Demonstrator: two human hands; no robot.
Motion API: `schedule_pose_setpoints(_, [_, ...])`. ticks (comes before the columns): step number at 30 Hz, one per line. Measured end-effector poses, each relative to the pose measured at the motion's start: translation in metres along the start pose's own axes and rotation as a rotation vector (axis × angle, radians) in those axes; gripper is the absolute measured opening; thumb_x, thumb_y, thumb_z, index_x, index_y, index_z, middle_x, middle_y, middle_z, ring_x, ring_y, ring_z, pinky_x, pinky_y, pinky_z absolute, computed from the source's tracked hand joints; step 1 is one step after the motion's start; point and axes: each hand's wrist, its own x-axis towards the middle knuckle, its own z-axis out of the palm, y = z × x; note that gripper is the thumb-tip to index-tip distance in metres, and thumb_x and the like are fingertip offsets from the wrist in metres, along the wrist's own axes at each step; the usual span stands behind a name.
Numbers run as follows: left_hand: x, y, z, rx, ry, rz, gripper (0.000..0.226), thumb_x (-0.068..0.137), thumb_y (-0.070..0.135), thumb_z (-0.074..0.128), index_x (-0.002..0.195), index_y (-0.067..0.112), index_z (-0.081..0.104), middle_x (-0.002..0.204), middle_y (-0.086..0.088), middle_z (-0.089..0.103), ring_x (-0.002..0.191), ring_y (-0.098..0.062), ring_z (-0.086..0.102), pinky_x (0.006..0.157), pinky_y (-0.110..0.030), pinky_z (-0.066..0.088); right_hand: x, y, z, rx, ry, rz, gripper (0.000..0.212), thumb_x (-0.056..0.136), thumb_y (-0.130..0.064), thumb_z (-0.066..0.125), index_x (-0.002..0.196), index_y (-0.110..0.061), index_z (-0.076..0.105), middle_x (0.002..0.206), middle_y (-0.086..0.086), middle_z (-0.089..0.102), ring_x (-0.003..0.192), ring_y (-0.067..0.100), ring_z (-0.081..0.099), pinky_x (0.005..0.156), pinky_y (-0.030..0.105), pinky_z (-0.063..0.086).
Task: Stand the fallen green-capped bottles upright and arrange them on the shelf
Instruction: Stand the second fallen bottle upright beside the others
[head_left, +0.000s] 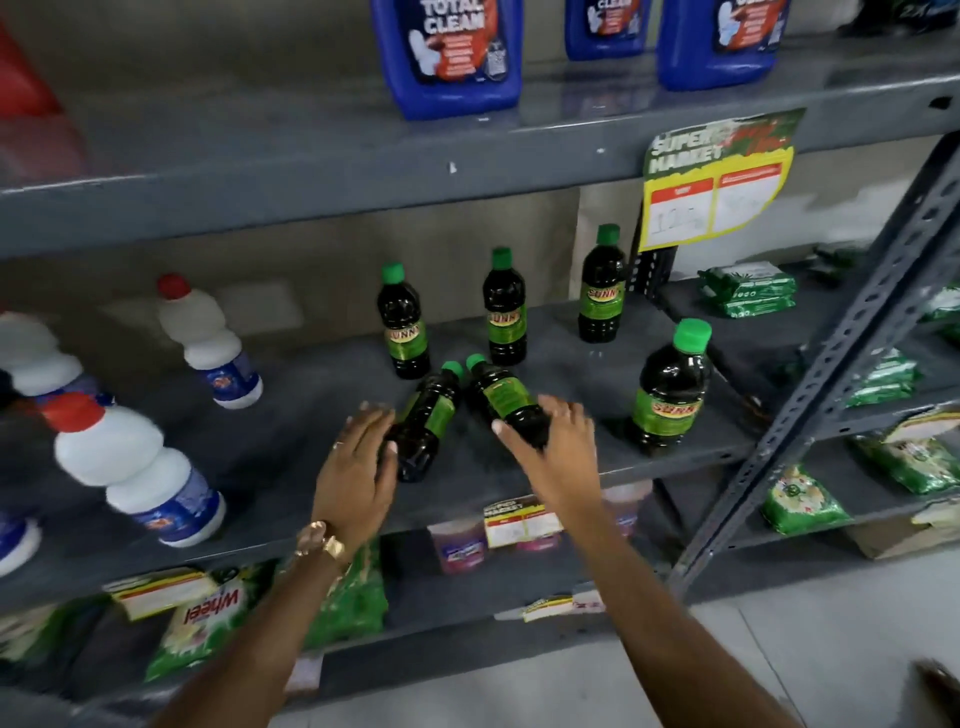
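Two dark green-capped bottles lie on the grey middle shelf (311, 395), caps pointing away and almost touching. My left hand (358, 467) is beside the base of the left fallen bottle (428, 421), fingers spread and thumb touching it. My right hand (563, 449) wraps the base of the right fallen bottle (504, 397), thumb on one side and fingers on the other. Three bottles stand upright behind: one on the left (404, 327), one in the middle (505, 312), one on the right (602, 288). A larger upright bottle (672, 395) stands at the front right.
White red-capped bottles (135, 467) stand on the same shelf to the left. Blue jugs (452, 57) sit on the shelf above, with a price sign (717, 182) hanging from its edge. Green packets (748, 288) fill the rack to the right, behind a slanted metal brace (831, 364). Detergent bags (208, 618) lie below.
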Motion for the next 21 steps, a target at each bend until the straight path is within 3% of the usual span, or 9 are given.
schedule_pose_setpoints(2, [0.007,-0.033,0.003,0.002,-0.061,-0.161,0.041,0.094,0.019,0.042,0.132,0.004,0.043,0.143,-0.018,0.042,0.137,-0.03,0.032,0.111,-0.042,0.028,0.034,-0.015,0.007,-0.194,-0.171,0.164,0.088,0.071,-0.07,0.061,0.133,-0.01,0.043,0.137,0.012,0.046,0.128,0.035,0.04,0.103,0.046,0.034])
schedule_pose_setpoints(4, [0.01,-0.056,0.01,0.001,-0.176,-0.284,0.046,0.095,0.015,0.044,0.137,-0.001,0.034,0.149,-0.022,0.031,0.141,-0.032,0.02,0.117,-0.044,0.016,0.056,-0.026,0.008,-0.316,-0.355,0.298,0.093,0.066,-0.069,0.067,0.133,-0.01,0.042,0.138,0.012,0.048,0.129,0.034,0.043,0.105,0.046,0.036])
schedule_pose_setpoints(7, [0.011,-0.071,0.025,0.068,-0.245,-0.284,0.051,0.097,0.021,0.039,0.142,0.0,0.025,0.153,-0.02,0.021,0.143,-0.03,0.012,0.119,-0.043,0.004,0.067,-0.028,0.009,-0.251,-0.44,0.365,0.076,0.064,-0.058,0.075,0.119,-0.011,0.05,0.126,0.01,0.058,0.118,0.03,0.054,0.093,0.036,0.046])
schedule_pose_setpoints(10, [0.011,-0.073,0.027,0.101,-0.236,-0.265,0.05,0.097,0.024,0.037,0.142,0.003,0.026,0.153,-0.017,0.023,0.143,-0.029,0.013,0.118,-0.042,0.004,0.065,-0.018,0.015,-0.132,-0.332,0.38,0.059,0.061,-0.052,0.078,0.095,-0.01,0.058,0.102,0.008,0.065,0.101,0.028,0.062,0.078,0.032,0.05])
schedule_pose_setpoints(12, [0.009,-0.072,0.028,0.108,-0.228,-0.254,0.051,0.097,0.025,0.036,0.143,0.005,0.025,0.154,-0.015,0.021,0.144,-0.026,0.011,0.119,-0.04,0.003,0.059,-0.012,0.019,-0.048,-0.203,0.37,0.061,0.059,-0.049,0.081,0.098,-0.008,0.06,0.092,0.006,0.062,0.097,0.028,0.064,0.074,0.031,0.05])
schedule_pose_setpoints(16, [0.011,-0.075,0.03,0.106,-0.215,-0.244,0.052,0.097,0.025,0.037,0.143,0.005,0.025,0.154,-0.015,0.022,0.144,-0.026,0.012,0.119,-0.039,0.004,0.055,-0.006,0.033,0.135,0.119,0.221,0.068,0.057,-0.046,0.084,0.107,-0.012,0.053,0.091,0.004,0.067,0.089,0.028,0.066,0.073,0.033,0.052])
schedule_pose_setpoints(21, [0.012,-0.08,0.03,0.095,-0.197,-0.228,0.05,0.095,0.023,0.042,0.141,0.006,0.03,0.152,-0.015,0.027,0.143,-0.027,0.016,0.118,-0.04,0.007,0.068,-0.008,0.046,0.385,0.244,0.198,0.093,0.04,-0.047,0.092,0.114,-0.019,0.045,0.099,0.001,0.065,0.094,0.022,0.063,0.081,0.037,0.054])
